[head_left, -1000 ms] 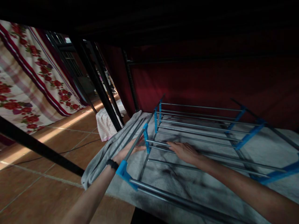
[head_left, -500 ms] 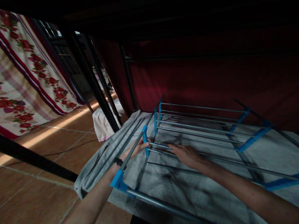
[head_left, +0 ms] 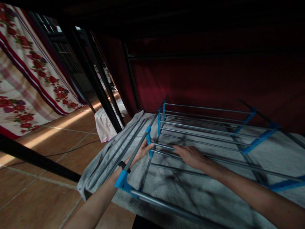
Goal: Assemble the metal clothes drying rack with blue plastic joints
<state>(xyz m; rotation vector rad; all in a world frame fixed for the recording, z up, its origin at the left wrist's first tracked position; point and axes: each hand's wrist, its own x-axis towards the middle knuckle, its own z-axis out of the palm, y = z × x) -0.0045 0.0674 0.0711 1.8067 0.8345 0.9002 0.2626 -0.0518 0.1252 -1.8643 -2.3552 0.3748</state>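
Note:
A rack of grey metal tubes (head_left: 202, 129) and blue plastic connectors lies on its side on a grey blanket (head_left: 181, 197). My left hand (head_left: 143, 150) reaches past the near side pole and is closed around a blue connector (head_left: 148, 135), thumb on its inner face where a tube enters. My right hand (head_left: 190, 156) rests over that same metal tube (head_left: 164, 146) a little to the right, its fingers curled on it. A blue corner piece (head_left: 122, 180) joins the side pole to the nearest tube, close to my left forearm.
Several loose tubes (head_left: 127, 144) lie on the blanket left of the rack. Black metal posts (head_left: 101, 82) stand at the left, and a dark red curtain (head_left: 202, 82) hangs behind. A floral blanket (head_left: 38, 70) hangs above the tiled floor (head_left: 30, 187).
Both hands keep their places on the connector and the tube. The view has shifted slightly, and the right hand's fingers look a little more bent.

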